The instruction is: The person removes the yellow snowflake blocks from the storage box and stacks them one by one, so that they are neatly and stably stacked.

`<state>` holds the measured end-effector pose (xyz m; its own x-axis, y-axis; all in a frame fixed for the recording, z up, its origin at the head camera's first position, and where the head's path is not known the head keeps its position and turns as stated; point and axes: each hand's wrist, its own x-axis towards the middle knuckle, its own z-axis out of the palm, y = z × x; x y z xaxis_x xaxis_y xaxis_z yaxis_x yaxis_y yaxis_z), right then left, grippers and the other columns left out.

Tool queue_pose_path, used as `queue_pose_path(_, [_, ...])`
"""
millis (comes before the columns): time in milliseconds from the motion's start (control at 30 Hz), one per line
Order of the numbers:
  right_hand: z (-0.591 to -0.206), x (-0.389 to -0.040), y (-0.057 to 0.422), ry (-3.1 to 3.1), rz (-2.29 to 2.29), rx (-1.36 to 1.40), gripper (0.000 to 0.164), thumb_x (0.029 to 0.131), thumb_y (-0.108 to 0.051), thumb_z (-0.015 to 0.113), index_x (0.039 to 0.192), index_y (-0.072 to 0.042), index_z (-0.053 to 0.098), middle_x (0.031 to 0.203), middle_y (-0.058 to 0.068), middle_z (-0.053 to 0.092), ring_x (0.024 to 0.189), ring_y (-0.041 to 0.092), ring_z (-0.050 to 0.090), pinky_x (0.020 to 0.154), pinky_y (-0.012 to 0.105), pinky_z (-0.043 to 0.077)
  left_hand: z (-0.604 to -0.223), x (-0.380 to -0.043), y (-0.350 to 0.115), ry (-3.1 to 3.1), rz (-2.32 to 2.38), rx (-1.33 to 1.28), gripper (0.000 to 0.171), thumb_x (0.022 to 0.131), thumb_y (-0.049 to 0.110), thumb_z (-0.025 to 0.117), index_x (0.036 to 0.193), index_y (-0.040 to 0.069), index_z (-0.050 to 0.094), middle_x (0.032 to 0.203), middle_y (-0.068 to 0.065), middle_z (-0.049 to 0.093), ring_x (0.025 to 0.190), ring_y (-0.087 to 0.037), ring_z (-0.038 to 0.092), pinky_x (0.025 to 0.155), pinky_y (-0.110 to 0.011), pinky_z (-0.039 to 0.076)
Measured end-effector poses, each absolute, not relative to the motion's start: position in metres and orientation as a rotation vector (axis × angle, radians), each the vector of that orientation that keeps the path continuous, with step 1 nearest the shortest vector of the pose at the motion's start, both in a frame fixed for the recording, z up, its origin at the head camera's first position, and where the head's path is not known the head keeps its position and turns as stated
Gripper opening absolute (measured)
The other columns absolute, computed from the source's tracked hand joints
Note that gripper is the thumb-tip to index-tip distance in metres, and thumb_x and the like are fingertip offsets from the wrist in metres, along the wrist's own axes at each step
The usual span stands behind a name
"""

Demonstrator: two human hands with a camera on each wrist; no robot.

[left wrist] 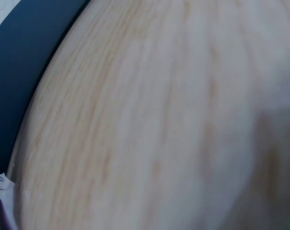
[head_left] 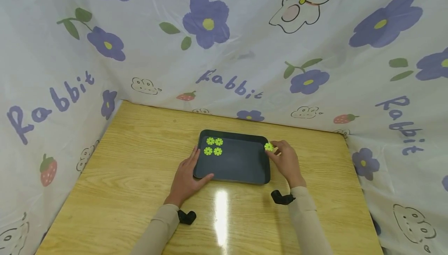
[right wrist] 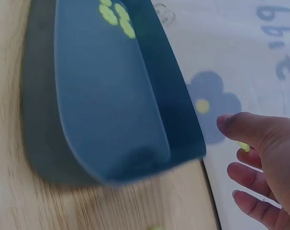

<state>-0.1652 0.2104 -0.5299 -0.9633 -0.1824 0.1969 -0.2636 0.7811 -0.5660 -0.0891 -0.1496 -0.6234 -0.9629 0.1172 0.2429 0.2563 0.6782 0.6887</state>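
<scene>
A dark blue-grey rectangular tray lies on the table. Several yellow-green notched discs sit in two short rows at its far left; the right wrist view shows these discs blurred. My left hand rests against the tray's near left corner, fingers along the left side and thumb at the front edge. Above the tray's right rim, my right hand pinches another notched disc between thumb and fingers. In the right wrist view, my right hand mostly hides that disc.
The wood-grain table extends around the tray. White cloth printed with flowers and rabbits encloses its back and sides. A small yellowish thing is cut off at the bottom of the right wrist view. Black wrist cameras sit on both wrists.
</scene>
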Motion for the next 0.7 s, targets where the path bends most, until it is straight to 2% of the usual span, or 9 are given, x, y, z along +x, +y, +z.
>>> queue_pose_path(200, [-0.536,-0.160,0.239,-2.840,0.938,0.200,0.042,0.096,-0.019,0.078,0.129,0.006,0.069,0.114,0.026,0.066,0.091,0.038,0.069,0.071,0.052,0.061,-0.625,-0.089,-0.149,-2.697,-1.149,-0.311,0.102,0.090,0.059,0.074,0.167,0.015,0.024,0.173,0.000,0.018,0.148,-0.035,0.038,0.121,-0.055,0.030])
queue_pose_path(433, [-0.555,-0.147,0.262,-2.944,0.991,-0.013,0.044,0.099,-0.019,0.074,0.132,0.008,0.066,0.120,0.026,0.065,0.098,0.038,0.068,0.077,0.051,0.061,-0.626,-0.089,-0.149,-2.693,-1.150,-0.316,0.102,0.090,0.058,0.075,0.166,0.014,0.025,0.173,0.001,0.017,0.149,-0.036,0.037,0.121,-0.057,0.030])
queue_pose_path(700, [-0.574,-0.142,0.269,-2.984,1.085,-0.028,0.045,0.098,-0.018,0.075,0.132,0.009,0.065,0.119,0.027,0.064,0.101,0.040,0.068,0.080,0.051,0.062,-0.628,-0.090,-0.148,-2.695,-1.152,-0.306,0.102,0.090,0.059,0.074,0.167,0.016,0.023,0.173,0.003,0.015,0.150,-0.036,0.036,0.121,-0.057,0.029])
